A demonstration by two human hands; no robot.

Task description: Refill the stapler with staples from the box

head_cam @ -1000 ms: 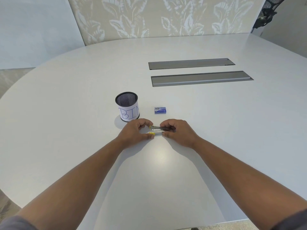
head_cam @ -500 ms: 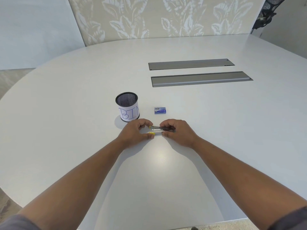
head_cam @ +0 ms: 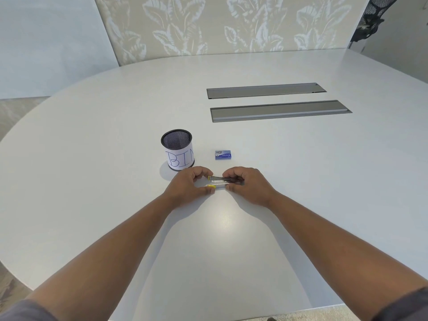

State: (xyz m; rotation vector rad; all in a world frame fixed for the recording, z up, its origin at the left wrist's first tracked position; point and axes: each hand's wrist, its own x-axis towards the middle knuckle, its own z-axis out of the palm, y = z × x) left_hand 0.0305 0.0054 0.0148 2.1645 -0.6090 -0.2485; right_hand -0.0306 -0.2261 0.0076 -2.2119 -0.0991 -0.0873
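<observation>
On the white table point(head_cam: 92, 181), the mesh cup marked BIN point(head_cam: 177, 149) is the landmark: the staple box point(head_cam: 223, 155) sits closed just right of it, and the stapler point(head_cam: 223, 181) lies just in front, hinged open I think. Left hand point(head_cam: 185, 186) pinches its yellow end, right hand point(head_cam: 249, 185) grips the other. Keep the base pinned flat and swing the top fully back before grabbing staples.

Office meeting room, large rounded white conference table point(head_cam: 115, 140), two grey recessed cable hatches point(head_cam: 278, 110) beyond the hands, black mesh office chair point(head_cam: 370, 17) far right
</observation>
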